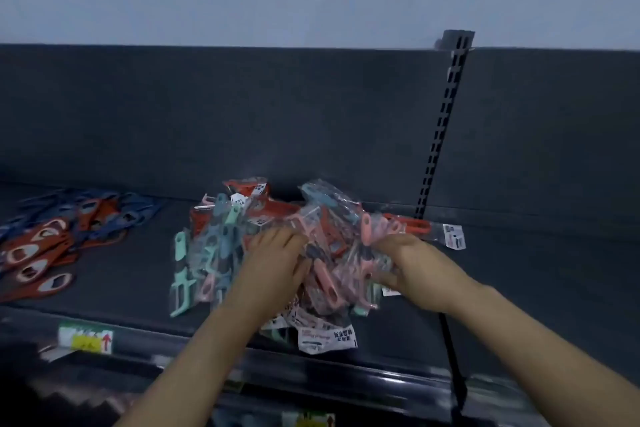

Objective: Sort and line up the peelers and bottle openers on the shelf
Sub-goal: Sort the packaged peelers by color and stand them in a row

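The left hand (pixel 277 263) presses relaxed fingers on the heap of bagged peelers (pixel 211 253) on the shelf (pixel 519 288). The right hand (pixel 412 263) grips packets there. Bottle openers (pixel 38 253) lie well apart, leftward.

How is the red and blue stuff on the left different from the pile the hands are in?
The bottle openers are red and blue; the peelers are mostly pink, mint and orange-red. The bottle openers look unwrapped and fairly flat; the peelers sit in clear packets, heaped up. No hand touches the bottle openers; the left hand and right hand are on the peelers. Both lie on the same dark shelf.
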